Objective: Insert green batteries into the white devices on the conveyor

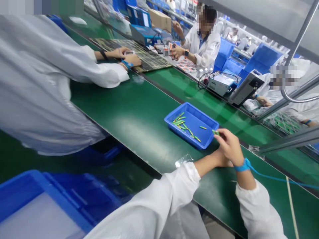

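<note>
My right hand (230, 145), with a blue wrist strap (243, 166), pinches a few small green pieces (215, 132) at the near right rim of a shallow blue tray (170, 117). Inside the tray, several thin green-and-yellow sticks (178, 122) lie in a loose heap on the left, and a single stick (203, 127) lies apart near the middle. My left hand (222, 158) is low by the green bench, partly behind my right hand. Its fingers are hidden, so I cannot see whether it holds anything.
Clear plastic wrap (184, 160) lies beside my left sleeve. A co-worker in white (82, 59) works over a dark gridded mat (154, 61) on the left. Another person (203, 43) handles orange-and-white pieces across the bench. Blue bins (32, 186) stand at lower left.
</note>
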`<action>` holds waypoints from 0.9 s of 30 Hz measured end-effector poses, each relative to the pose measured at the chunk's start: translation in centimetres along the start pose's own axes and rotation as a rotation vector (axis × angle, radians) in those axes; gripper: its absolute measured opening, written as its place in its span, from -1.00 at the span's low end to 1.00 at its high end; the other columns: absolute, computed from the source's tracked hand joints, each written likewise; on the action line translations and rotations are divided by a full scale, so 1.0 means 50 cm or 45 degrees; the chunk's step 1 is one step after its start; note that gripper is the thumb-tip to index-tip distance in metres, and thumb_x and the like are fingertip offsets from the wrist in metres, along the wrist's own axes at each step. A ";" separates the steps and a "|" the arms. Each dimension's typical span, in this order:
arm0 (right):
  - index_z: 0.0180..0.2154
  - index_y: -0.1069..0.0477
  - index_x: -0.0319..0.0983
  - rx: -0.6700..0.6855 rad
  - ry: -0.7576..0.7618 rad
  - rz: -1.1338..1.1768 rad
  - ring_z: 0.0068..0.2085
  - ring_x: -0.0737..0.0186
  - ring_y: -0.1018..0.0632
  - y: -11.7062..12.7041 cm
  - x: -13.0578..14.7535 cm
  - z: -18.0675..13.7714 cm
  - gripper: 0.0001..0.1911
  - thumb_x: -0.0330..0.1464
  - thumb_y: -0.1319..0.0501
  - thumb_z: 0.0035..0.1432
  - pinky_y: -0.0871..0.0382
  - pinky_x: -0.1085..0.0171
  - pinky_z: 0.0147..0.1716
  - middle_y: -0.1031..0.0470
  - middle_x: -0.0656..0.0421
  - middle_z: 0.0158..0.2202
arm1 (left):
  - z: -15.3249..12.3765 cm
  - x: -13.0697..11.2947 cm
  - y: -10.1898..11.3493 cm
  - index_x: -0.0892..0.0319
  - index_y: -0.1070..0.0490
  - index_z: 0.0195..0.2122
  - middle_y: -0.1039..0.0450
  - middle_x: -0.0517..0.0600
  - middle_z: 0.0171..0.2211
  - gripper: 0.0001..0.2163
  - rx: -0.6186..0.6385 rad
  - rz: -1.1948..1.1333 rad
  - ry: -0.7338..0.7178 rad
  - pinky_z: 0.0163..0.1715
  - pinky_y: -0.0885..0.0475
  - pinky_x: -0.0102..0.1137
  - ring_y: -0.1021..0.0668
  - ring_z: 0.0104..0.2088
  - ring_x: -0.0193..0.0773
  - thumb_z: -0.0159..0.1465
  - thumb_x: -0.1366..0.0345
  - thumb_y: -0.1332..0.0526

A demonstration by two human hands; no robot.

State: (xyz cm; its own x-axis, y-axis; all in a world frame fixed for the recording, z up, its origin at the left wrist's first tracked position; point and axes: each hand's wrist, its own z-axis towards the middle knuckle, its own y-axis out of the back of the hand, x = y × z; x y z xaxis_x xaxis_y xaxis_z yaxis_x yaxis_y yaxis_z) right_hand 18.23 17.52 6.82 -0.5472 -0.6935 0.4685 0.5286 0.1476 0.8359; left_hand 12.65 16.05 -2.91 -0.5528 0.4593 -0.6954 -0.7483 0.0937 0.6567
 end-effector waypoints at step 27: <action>-0.06 -0.74 -0.19 -0.583 -0.885 0.625 -0.29 0.12 -0.69 0.014 -0.153 -0.350 -0.62 -0.04 -0.40 0.35 -0.65 0.15 -0.21 -0.75 0.07 -0.24 | -0.025 -0.017 0.032 0.07 -0.12 0.58 -0.50 0.17 0.35 -0.15 0.228 0.046 0.132 0.35 -0.23 0.02 -0.47 0.33 0.15 0.35 0.14 -0.49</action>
State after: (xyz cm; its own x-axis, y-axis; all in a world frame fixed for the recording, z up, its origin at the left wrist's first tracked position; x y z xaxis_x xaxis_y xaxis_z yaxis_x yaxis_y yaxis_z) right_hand 34.12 10.59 -1.16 -0.3822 -0.0338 0.9234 0.9220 -0.0812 0.3787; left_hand 11.48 14.72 -1.65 -0.6200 0.3726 -0.6905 -0.6551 0.2384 0.7169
